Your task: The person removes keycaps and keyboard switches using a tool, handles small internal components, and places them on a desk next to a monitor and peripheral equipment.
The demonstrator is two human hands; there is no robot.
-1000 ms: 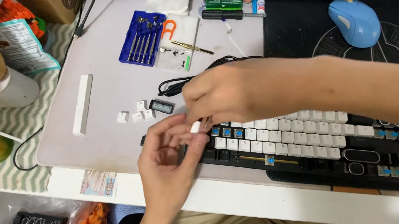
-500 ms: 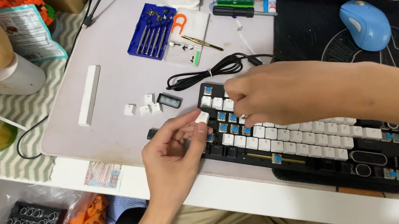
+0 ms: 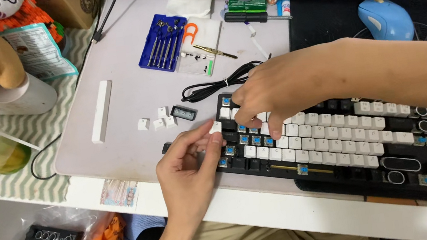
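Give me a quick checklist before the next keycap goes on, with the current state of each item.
1. Keycap in hand: ok. The left hand pinches a white keycap at its fingertips.
2. Bare switches showing: ok. Blue switches sit uncovered at the left end of the keyboard.
3. Target clear: not ok. The right hand covers part of that corner.
4. Spare caps at hand: ok. Loose keycaps lie on the mat.
5. Cable clear: ok. The black cable lies behind the keyboard.
6. Cap orientation: cannot tell.
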